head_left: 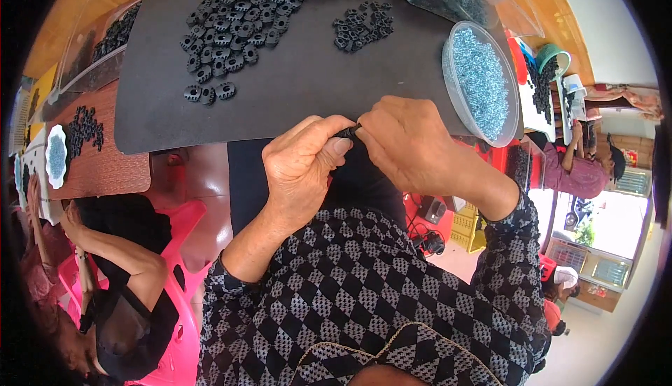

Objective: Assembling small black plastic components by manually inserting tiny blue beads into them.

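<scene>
You're pinching the small black part [346, 133] at frame centre, left hand [302, 156] gripping its left end, right hand [408, 142] its right, long axis running roughly left-right, neither hand sitting nearer.

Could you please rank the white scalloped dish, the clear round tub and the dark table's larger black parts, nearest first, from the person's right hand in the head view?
1. Clear round tub, upper right.
2. Larger black parts, upper left.
3. White scalloped dish, far left.
</scene>
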The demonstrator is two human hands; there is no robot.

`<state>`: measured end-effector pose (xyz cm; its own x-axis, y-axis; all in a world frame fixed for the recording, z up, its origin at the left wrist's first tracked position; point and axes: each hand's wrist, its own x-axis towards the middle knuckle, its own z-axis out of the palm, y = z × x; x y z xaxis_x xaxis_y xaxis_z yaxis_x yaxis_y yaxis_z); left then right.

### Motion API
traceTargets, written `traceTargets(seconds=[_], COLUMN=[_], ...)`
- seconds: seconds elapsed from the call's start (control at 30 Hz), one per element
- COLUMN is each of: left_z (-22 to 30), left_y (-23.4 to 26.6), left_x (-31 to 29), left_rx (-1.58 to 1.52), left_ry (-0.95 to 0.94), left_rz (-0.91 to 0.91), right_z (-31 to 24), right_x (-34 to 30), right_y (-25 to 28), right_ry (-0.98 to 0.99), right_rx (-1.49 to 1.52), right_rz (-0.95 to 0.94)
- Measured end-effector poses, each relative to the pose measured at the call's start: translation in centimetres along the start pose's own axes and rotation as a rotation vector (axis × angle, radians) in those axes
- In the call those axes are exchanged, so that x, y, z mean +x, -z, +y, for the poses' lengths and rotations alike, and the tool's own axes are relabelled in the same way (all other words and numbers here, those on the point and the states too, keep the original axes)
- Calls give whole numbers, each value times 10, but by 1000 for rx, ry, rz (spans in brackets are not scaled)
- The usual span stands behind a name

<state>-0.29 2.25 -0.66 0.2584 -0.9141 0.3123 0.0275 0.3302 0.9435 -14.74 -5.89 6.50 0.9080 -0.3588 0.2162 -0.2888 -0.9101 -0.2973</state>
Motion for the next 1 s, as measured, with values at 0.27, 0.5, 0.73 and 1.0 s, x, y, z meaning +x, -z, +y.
traceTargets(seconds=[0.27, 0.5, 0.73, 1.0], left_z=[-1, 1, 5, 11], left_y=[-5, -7, -10, -8], left_x=[-2, -3, -1, -2], left_rx=[157, 106, 78, -290], left_ry=[-167, -31, 84, 381], left_rz=[26, 27, 69, 31], right_z=[-7, -6, -12, -6], right_x=[-8, -10, -8, -11], right_y=[-6, -12, -13, -20], right_ry=[76, 45, 5, 78], right_rx=[-151, -218, -274, -457], right_rz=[64, 62, 81, 156])
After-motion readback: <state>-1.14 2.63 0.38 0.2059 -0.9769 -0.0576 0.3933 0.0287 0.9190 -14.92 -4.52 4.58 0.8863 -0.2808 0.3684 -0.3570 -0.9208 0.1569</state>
